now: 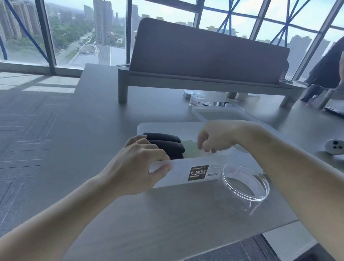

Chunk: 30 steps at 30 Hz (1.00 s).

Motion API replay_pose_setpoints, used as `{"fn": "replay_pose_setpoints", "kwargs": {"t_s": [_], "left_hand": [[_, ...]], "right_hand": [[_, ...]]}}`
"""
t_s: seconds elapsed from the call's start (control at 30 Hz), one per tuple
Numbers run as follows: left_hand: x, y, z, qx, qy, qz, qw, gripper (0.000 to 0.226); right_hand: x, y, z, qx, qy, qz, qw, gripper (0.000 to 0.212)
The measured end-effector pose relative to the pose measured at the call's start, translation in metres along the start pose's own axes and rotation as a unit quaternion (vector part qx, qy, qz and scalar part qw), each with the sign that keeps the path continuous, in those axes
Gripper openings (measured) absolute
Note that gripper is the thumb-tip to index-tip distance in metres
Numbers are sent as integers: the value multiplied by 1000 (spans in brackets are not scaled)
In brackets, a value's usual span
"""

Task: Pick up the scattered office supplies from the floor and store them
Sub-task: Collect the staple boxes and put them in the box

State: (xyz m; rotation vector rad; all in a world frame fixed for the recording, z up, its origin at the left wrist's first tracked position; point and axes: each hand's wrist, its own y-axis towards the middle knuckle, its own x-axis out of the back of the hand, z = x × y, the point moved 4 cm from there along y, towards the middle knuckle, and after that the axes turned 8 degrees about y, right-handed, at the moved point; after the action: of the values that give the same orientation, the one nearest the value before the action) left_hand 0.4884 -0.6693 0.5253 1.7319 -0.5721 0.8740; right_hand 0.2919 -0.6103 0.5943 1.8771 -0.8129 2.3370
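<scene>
Steadying: plastic container (183, 174) is gripped at its near-left wall by left hand (139, 169), fingers curled over the rim | right hand (214, 141) is held above it, fingertips pinched, contents indiscernible | black staplers (165, 144) already stored inside | clear jar (244, 187) just right.

Dark label (198, 173) on translucent box (179, 171): "PLASTIC CONTAINER"; smaller print unreadable.
</scene>
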Motion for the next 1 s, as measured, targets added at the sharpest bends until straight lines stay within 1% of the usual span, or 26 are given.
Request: {"fn": "replay_pose_setpoints", "kwargs": {"t_s": [0.07, 0.17, 0.27, 0.37, 0.43, 0.5, 0.53, 0.6, 0.67, 0.77, 0.9, 1.0], "left_hand": [[11, 3, -11, 10, -1, 8, 1000, 13], [30, 10, -40, 6, 9, 26, 1000, 23], [45, 10, -81, -14, 4, 35, 999, 26], [51, -4, -135, -52, -29, 53, 997, 27], [47, -27, -176, -89, -57, 72, 992, 31], [32, -57, -207, -116, -57, 127, 984, 20], [20, -74, -221, -121, -56, 153, 979, 15], [-2, -105, -250, -112, -49, 194, 973, 14], [-16, -135, -281, -117, -78, 236, 962, 16], [-29, -175, -319, -122, -130, 279, 944, 17], [-47, -225, -349, -137, -152, 351, 914, 16], [-61, -251, -364, -141, -139, 402, 894, 8]], "right_hand": [[12, -23, -7, 13, -21, -67, 997, 25], [20, -77, -20, 22, -10, -150, 988, 21], [9, -147, -32, 15, 4, -205, 979, 19], [-19, -222, -49, -22, 3, -234, 972, 19], [-52, -273, -59, -62, -6, -225, 972, 20], [-99, -318, -66, -104, 5, -190, 976, 22], [-126, -339, -69, -126, 15, -172, 977, 23], [-176, -377, -81, -172, 18, -147, 974, 25], [-220, -413, -90, -223, 49, -142, 963, 24], [-282, -460, -94, -279, 76, -115, 950, 15], [-344, -503, -94, -330, 113, -105, 931, 16], [-384, -525, -100, -342, 159, -106, 920, 16]]}}
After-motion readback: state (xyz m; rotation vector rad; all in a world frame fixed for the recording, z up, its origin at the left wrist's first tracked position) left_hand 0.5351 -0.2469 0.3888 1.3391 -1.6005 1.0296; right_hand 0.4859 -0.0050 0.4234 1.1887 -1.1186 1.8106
